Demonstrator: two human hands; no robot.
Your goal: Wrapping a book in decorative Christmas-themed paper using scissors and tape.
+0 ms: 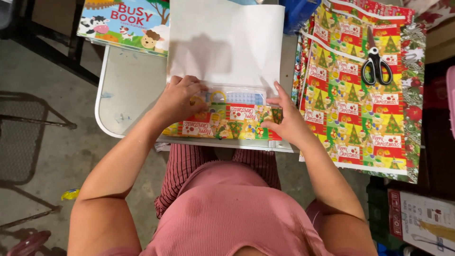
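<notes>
Left hand (182,97): fingers curled, pressing the wrapping-paper flap (222,124) over a flat clear-lidded box (237,96) at the table's (125,90) near edge. Right hand (284,121): pinching the flap's right end. Paper likely thin, tearable; hold by edges.

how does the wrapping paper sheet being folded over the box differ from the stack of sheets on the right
The wrapping paper sheet under the hands is turned white side up at the far end, folded around a clear plastic box; the stack of colourful festive wrapping sheets lies flat, printed side up. The left hand and right hand press the folded sheet; black-handled scissors rest on the stack. Both share the same red, yellow and green print.
</notes>
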